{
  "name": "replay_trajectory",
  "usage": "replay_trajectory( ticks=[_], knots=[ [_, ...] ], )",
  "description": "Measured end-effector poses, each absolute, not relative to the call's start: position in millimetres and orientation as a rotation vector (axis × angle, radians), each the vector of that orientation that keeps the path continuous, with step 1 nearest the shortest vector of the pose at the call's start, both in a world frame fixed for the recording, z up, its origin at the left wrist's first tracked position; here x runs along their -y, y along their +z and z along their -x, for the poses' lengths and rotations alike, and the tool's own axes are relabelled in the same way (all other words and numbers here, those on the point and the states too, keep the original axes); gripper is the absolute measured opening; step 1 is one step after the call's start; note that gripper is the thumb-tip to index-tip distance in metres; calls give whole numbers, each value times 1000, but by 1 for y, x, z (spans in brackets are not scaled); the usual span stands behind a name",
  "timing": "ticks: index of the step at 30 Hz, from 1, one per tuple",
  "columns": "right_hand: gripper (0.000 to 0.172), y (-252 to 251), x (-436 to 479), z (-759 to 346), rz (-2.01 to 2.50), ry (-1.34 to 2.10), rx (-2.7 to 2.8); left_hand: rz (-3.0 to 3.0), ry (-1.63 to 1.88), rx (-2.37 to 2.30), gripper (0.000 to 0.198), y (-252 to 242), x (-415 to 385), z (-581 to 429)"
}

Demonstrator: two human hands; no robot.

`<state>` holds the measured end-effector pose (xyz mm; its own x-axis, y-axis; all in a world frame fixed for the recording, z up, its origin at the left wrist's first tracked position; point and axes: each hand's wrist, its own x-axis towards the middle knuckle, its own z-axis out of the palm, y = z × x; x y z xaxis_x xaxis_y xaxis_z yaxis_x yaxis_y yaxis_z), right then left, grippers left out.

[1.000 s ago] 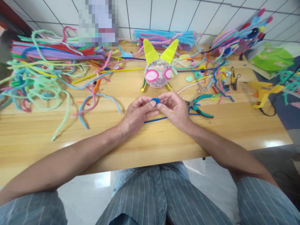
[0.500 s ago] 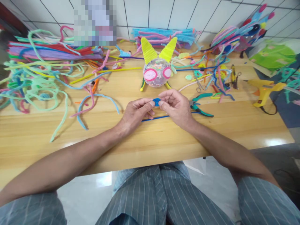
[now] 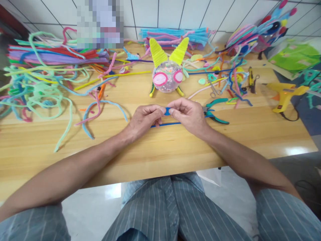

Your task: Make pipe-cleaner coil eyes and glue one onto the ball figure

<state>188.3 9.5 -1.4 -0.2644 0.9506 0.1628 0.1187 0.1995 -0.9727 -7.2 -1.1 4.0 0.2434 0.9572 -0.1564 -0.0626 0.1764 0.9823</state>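
Between the fingertips of both hands is a small flat blue coil (image 3: 167,111), which looks like wound pipe cleaner. My left hand (image 3: 145,119) pinches its left edge, and my right hand (image 3: 191,115) pinches its right edge. A straight blue pipe cleaner (image 3: 170,124) lies on the table just below the fingers. Behind my hands stands a clear ball figure (image 3: 167,85) with yellow pointed ears and pink oval eyes. Green-handled pliers (image 3: 217,115) lie with handles spread beside my right hand.
A yellow glue gun (image 3: 284,95) lies at the right of the wooden table (image 3: 155,157). Tangled pipe cleaners (image 3: 47,87) cover the left side. A bundle of blue and pink pipe cleaners (image 3: 175,35) rests by the tiled wall. Small scissors (image 3: 215,90) and a box cutter (image 3: 251,78) lie right of centre.
Both hands keep their pinch on the blue coil, with only a slight shift of the fingers. The view has moved a little.
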Motion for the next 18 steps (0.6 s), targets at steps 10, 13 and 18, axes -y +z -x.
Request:
replay_trajectory(
  ticks=[10,13,18],
  knots=[
    [13,-3,-10,-189,1035,1163,1595,-1078,962,-1021,39,2,-4,9],
    [14,-2,-11,-190,1055,1118,1637,-1135,963,-1046,40,1,-6,10],
    [14,-5,-15,-193,1057,1022,1721,-1226,922,-1061,39,-1,-8,12]
  ],
)
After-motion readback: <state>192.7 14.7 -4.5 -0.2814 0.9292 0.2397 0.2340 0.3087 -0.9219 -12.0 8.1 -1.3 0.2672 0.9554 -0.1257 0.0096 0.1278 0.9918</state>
